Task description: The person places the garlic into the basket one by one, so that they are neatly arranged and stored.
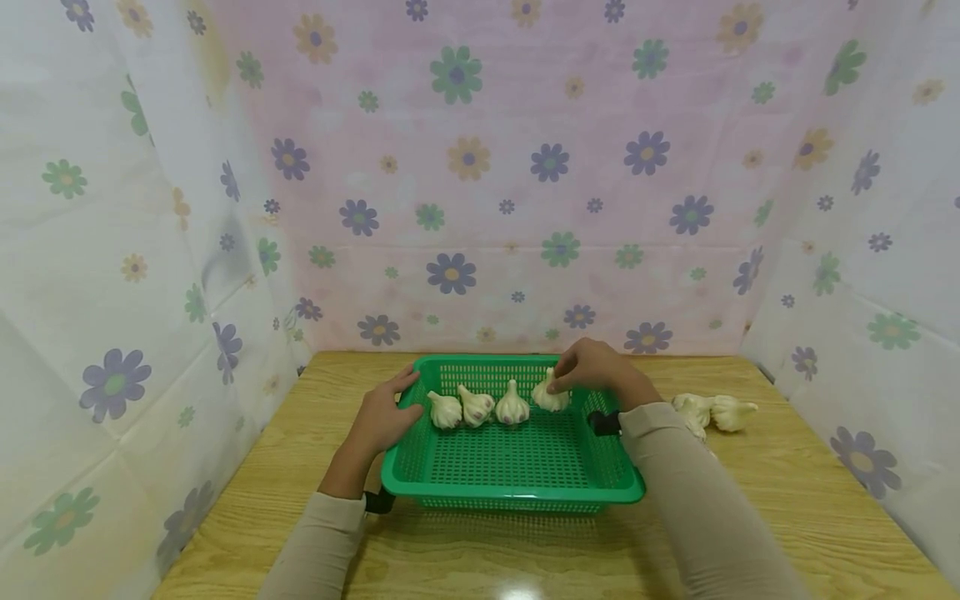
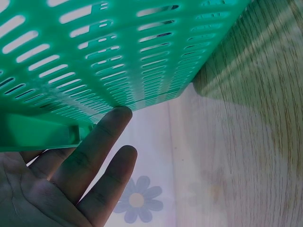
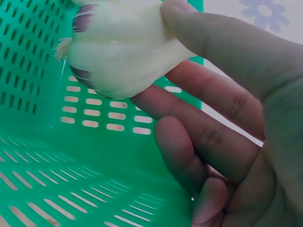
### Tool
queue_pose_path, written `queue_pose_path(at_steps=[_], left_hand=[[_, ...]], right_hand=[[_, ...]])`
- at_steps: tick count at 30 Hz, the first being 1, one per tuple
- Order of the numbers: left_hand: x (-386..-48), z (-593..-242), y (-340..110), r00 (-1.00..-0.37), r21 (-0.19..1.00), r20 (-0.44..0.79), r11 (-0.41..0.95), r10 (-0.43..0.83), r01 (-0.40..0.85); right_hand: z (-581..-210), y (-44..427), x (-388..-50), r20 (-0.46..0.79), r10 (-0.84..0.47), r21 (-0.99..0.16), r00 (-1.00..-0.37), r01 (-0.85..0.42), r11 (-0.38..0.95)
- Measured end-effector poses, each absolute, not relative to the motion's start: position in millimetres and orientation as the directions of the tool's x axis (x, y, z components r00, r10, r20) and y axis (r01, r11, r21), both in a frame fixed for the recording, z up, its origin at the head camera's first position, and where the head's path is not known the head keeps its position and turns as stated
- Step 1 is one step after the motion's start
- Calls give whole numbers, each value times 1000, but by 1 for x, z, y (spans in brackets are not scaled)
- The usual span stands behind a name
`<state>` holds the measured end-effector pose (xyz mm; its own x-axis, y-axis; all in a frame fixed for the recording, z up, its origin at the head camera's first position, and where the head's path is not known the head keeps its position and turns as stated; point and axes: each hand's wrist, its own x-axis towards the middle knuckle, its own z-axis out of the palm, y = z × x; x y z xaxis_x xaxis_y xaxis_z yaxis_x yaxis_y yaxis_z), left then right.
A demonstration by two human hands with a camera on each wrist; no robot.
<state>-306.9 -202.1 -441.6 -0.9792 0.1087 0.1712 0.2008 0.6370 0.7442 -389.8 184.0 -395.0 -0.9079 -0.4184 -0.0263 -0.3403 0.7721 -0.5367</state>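
A green plastic basket with slotted walls stands on the table. Its left rim is held by my left hand, thumb over the edge and some fingers along the outer wall. My right hand reaches inside near the back right corner. Between thumb and fingers it pinches a garlic bulb by the neck end, purple streaks and root tuft pointing away. To the left of that bulb, three more garlic bulbs sit in a row along the basket's back wall.
Several garlic bulbs lie on the wooden table right of the basket, partly hidden by the right sleeve. Flower-patterned cloth hangs at the back and both sides.
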Motion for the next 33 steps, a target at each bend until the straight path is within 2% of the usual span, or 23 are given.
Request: queue_pose_path(at_steps=[26,33], left_hand=[[-307,-443,-201,-978,737,179,644,106,205],[-306,-443,-201,-977,734,183,647,107,208]], right_hand=[[-401,167,-381,-55,-341,-325,-938,-306,895],[-399,165,-377,-65,-326,-307,-943,-292,906]])
